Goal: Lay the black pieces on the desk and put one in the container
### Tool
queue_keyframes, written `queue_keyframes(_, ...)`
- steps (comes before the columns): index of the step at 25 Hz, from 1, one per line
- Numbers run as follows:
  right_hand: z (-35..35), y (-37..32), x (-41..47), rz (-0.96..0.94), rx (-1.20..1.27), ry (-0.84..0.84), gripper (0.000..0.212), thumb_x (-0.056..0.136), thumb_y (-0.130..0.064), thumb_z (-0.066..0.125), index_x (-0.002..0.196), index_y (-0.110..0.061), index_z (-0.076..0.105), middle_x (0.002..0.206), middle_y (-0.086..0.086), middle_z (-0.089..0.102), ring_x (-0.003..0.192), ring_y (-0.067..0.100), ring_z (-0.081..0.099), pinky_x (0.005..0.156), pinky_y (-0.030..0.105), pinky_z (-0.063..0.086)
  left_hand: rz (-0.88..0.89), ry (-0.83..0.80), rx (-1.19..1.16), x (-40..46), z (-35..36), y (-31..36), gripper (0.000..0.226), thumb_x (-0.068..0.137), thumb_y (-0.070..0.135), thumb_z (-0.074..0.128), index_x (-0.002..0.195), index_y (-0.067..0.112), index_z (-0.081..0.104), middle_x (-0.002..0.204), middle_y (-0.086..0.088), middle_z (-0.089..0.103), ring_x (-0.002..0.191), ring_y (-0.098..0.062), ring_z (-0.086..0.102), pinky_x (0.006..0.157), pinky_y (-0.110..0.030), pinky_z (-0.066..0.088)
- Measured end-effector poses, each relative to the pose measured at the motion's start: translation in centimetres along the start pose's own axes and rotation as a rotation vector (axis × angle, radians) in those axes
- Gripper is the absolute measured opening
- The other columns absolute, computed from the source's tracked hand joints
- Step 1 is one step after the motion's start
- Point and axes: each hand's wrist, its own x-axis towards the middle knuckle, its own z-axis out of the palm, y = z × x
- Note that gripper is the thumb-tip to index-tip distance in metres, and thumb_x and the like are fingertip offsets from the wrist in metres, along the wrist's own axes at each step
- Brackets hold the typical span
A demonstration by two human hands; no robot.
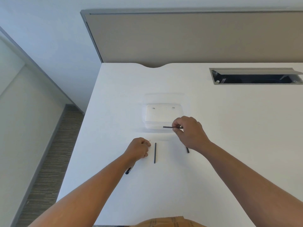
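The thin black pen (170, 127) I pinch lies level, mid-frame, over the clear tub's (147, 115) near rim.

A single wide-angle camera on the person's head is looking forward and steeply down onto a white tabletop (213, 161). It is sitting close above both forearms, which are entering from the bottom edge. A grey partition (196, 38) is closing off the far side.
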Motion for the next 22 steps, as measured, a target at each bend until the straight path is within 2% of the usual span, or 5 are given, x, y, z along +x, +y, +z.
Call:
queue_keyframes(5,-1.0,-0.7,4.0,-0.014,-0.070,0.001,0.011,0.093,-0.023,0.062,0.097,-0.024,0.072,0.103,-0.001,0.067,0.098,0.026,0.056,0.090,0.043,0.045,-0.119,0.020,-0.295,1.5,-0.5,0.1,0.022,0.103,0.008,0.045,0.097,0.000,0.065,0.075,-0.013,0.063,0.053,-0.021,0.064,0.067,-0.035,0.061)
queue_keyframes(8,-1.2,-0.8,6.6,0.017,-0.093,-0.066,0.012,0.091,-0.020,0.062,0.094,-0.024,0.073,0.098,-0.002,0.068,0.094,0.026,0.060,0.086,0.042,0.049,-0.112,0.043,-0.318,2.1,-0.6,0.0,0.018,0.103,0.012,0.051,0.098,0.001,0.064,0.074,-0.014,0.070,0.057,-0.024,0.071,0.057,-0.029,0.060)
queue_keyframes(15,-0.5,-0.9,11.8,0.110,-0.152,-0.376,0.011,0.082,-0.011,0.064,0.083,-0.020,0.071,0.087,-0.004,0.073,0.085,0.023,0.069,0.077,0.039,0.058,-0.148,0.004,-0.311,3.0,-1.1,0.5,0.018,0.097,0.020,0.060,0.092,0.003,0.063,0.075,-0.019,0.077,0.060,-0.031,0.075,0.050,-0.028,0.057)
queue_keyframes(18,0.1,-1.0,13.3,0.100,-0.235,-0.490,0.015,0.079,-0.010,0.064,0.074,-0.023,0.069,0.079,-0.005,0.070,0.077,0.023,0.067,0.063,0.030,0.050,-0.164,-0.019,-0.308,3.2,-1.2,0.7,0.019,0.096,0.021,0.061,0.091,0.002,0.063,0.077,-0.021,0.077,0.061,-0.033,0.075,0.050,-0.028,0.057)
queue_keyframes(22,0.9,-1.0,14.2,0.114,-0.299,-0.544,0.014,0.074,-0.011,0.070,0.070,-0.024,0.067,0.077,-0.006,0.067,0.076,0.021,0.062,0.061,0.027,0.043,-0.173,-0.022,-0.311,3.3,-1.3,0.7,0.021,0.097,0.021,0.061,0.091,0.001,0.063,0.077,-0.023,0.077,0.061,-0.034,0.075,0.050,-0.028,0.057)
